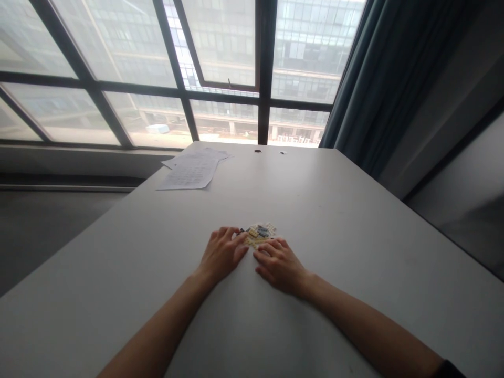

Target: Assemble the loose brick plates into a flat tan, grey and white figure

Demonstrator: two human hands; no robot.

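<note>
A small pile of studded building-brick pieces (263,231) in white, yellow, blue-grey and dark colours lies on the white table (354,226). On the pile's left side rests my left hand (224,248), its fingers apart and its fingertips touching the nearest pieces. My right hand (279,263) lies at the near right edge of the pile, fingers loosely bent and spread. Neither hand visibly grips a piece. The fingers hide part of the pile's left and near edges.
Several printed paper sheets (191,170) lie at the table's far left. Two round holes, one of them a dark cable hole (257,151), sit near the far edge. Beyond stand large framed windows (220,47), with a blue-grey curtain (362,94) at right.
</note>
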